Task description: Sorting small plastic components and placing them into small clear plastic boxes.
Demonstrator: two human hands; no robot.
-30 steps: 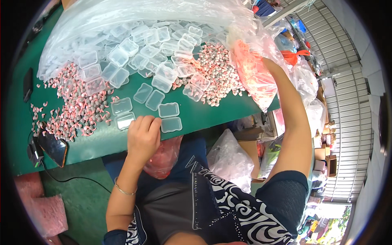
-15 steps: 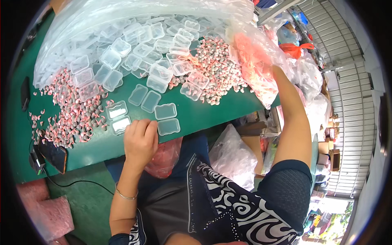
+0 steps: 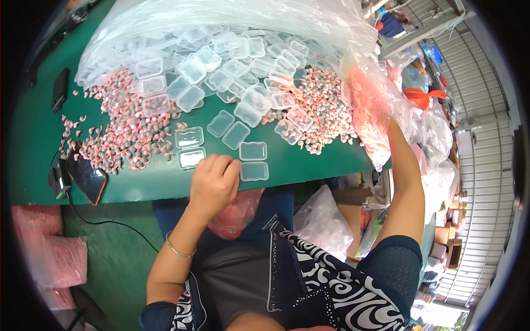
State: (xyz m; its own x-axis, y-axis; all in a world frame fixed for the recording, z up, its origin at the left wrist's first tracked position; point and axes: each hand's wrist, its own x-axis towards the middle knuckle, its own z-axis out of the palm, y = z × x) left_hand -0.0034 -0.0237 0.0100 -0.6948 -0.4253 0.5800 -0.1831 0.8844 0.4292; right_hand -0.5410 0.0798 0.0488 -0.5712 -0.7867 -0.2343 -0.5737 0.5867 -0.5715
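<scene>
My left hand (image 3: 214, 177) is at the table's front edge, its fingers curled in and closed; anything inside them is hidden. Close by lie open clear plastic boxes: one (image 3: 191, 148) just beyond its fingers on the left, another (image 3: 254, 161) to its right, and a third (image 3: 228, 129) farther back. Below the hand hangs a red plastic bag (image 3: 236, 214). My right forearm reaches to a clear bag with orange-pink contents (image 3: 369, 118) at the table's right end. The bag hides my right hand (image 3: 385, 118), so its fingers do not show.
Heaps of small grey-and-pink pieces lie at left (image 3: 130, 127) and right (image 3: 326, 107) on the green table (image 3: 309, 171). Behind them a large clear bag (image 3: 232, 16) spills many plastic boxes. A phone (image 3: 87, 179) and a black cable lie at left. Bags crowd the right side.
The whole view has shifted and turned, so the table things appear farther right. Both hands keep nearly the same places, the left closed by the boxes, the right at the bag.
</scene>
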